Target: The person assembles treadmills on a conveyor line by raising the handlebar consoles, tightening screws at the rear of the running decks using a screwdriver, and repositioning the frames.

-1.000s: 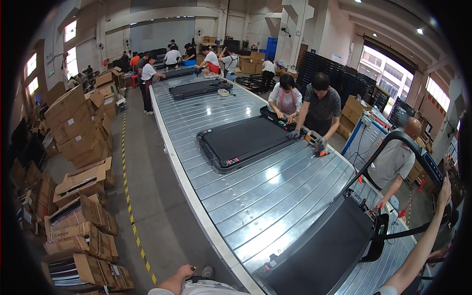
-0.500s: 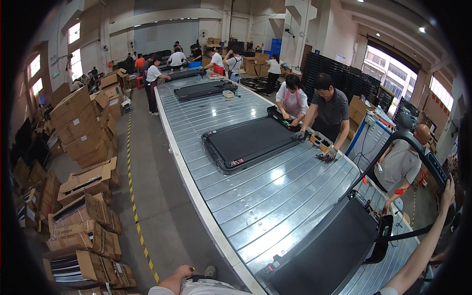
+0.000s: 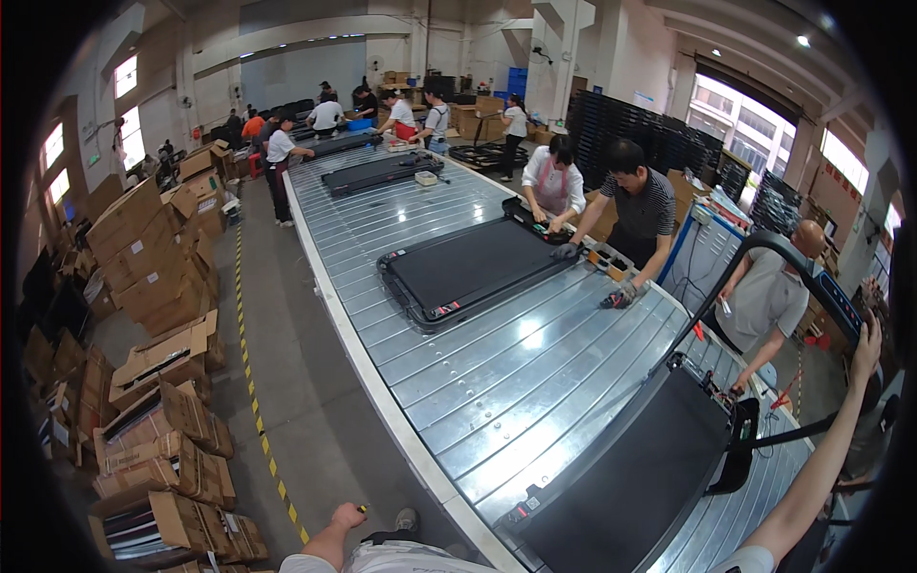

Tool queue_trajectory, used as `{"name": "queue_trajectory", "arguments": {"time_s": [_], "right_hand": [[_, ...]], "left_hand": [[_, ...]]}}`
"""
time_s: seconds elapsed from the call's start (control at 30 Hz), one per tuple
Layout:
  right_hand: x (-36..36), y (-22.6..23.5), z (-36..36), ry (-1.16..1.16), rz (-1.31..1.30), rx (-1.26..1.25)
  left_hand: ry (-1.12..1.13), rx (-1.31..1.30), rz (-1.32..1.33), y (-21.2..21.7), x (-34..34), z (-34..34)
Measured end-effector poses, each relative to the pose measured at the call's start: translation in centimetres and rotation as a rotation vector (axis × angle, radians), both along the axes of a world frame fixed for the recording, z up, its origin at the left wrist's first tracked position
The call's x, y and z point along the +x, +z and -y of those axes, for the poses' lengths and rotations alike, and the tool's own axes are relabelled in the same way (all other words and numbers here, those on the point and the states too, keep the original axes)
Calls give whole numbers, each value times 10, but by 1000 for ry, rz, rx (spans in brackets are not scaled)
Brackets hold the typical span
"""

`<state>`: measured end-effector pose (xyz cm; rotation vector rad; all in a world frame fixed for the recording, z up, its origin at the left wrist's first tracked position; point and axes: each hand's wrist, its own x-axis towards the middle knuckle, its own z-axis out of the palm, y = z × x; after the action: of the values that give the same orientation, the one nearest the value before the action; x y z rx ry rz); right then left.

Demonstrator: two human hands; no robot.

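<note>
My left hand is closed around a small yellow-and-dark object, held low over the floor beside the bench; most of it is hidden in the fingers. My right arm reaches out to the right, where my right hand grips the edge of the console on a treadmill's black upright frame. That frame stands raised above the treadmill deck, which lies flat on the near end of the metal-topped bench. Exposed wiring shows at the deck's right end.
A person in a grey shirt reaches to the deck's wiring end. Across the long bench, two people work at a second treadmill deck beside a parts box. Open cartons line the left, past a yellow-black floor stripe.
The view has shifted slightly. My left hand has risen a little, still closed; my right hand stays on the console. The grey-shirted person's hand has moved closer to the wiring.
</note>
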<state>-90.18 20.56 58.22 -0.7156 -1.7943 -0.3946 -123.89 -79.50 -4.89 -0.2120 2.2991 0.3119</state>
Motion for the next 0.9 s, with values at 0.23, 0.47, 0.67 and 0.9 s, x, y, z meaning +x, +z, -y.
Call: {"name": "queue_trajectory", "arguments": {"time_s": [0.23,0.47,0.67,0.9], "right_hand": [[2,5,-1,-167,-26,33],[-14,8,29,-428,-59,118],[-16,7,57,-615,-275,-19],[-77,-46,198,-256,-341,169]], "left_hand": [[357,218,-483,26,1,-3],[719,714,-689,78,-7,-23],[694,1094,-600,145,-48,-62],[132,1142,-682,167,-103,-106]]}}
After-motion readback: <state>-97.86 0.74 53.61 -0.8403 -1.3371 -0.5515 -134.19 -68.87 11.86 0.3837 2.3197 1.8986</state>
